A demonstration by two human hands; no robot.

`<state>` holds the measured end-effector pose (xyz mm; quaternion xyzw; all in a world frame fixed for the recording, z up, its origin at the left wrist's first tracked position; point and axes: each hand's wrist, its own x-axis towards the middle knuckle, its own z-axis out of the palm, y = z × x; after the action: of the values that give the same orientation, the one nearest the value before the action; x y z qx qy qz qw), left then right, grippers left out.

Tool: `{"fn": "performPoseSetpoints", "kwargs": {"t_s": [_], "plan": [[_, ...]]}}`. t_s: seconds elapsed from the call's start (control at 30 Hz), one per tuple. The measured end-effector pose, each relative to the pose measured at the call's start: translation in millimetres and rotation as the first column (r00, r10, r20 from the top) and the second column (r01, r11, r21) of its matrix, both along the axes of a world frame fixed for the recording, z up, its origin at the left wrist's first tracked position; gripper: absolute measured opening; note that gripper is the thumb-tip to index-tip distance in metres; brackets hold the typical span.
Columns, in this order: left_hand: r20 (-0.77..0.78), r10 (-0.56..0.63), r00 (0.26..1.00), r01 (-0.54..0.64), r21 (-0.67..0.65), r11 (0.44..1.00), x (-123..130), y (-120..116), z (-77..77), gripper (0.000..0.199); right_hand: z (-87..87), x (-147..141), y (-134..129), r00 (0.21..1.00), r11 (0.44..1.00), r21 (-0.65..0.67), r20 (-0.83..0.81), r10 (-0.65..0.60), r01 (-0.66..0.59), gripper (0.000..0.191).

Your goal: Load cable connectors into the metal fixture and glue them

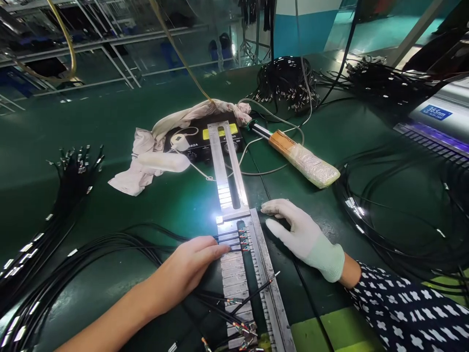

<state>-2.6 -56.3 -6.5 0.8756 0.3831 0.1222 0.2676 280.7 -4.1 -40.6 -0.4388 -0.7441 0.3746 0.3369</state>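
My bare left hand (200,259) is at the left side of a slotted metal fixture (232,274), its fingers pressed together on black cables (220,239) that lie across the metal. The cables' stripped ends with small colored wires (245,239) rest over the fixture's slot. A bright light shines just above, at the fixture's left edge. To the right of the metal rail (269,274), my gloved right hand (300,232) hovers near the table with thumb and fingers apart, holding nothing. More cable ends (244,327) lie across the lower part of the fixture.
Behind the fixture stands a black control box (200,142) with a cloth (183,117) draped over it. A wrapped handle tool (304,159) lies right of it. Cable bundles (73,181) lie left, right and at the back. A 365nm machine (443,112) is at right.
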Motion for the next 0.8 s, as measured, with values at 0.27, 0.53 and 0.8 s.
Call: {"fn": "performPoseSetpoints", "kwargs": {"t_s": [0.27, 0.53, 0.8], "plan": [[-0.032, 0.066, 0.997, -0.056, 0.256, 0.965, -5.4, -22.5, -18.3, 0.039, -2.0, 0.9, 1.1, 1.000, 1.000, 0.010, 0.007, 0.006, -0.006, 0.023], [-0.201, 0.169, 0.965, -0.117, 0.250, 0.961, -7.5, -44.9, -19.7, 0.051, -2.0, 1.0, 0.6, 1.000, 0.999, 0.036, 0.000, 0.020, -0.020, 0.022], [-0.172, 0.182, 0.968, -0.226, -0.296, 0.928, 0.3, -58.9, 24.1, 0.016, -2.2, 3.7, -1.7, 0.999, 0.998, 0.058, 0.009, 0.034, -0.034, 0.021]]}}
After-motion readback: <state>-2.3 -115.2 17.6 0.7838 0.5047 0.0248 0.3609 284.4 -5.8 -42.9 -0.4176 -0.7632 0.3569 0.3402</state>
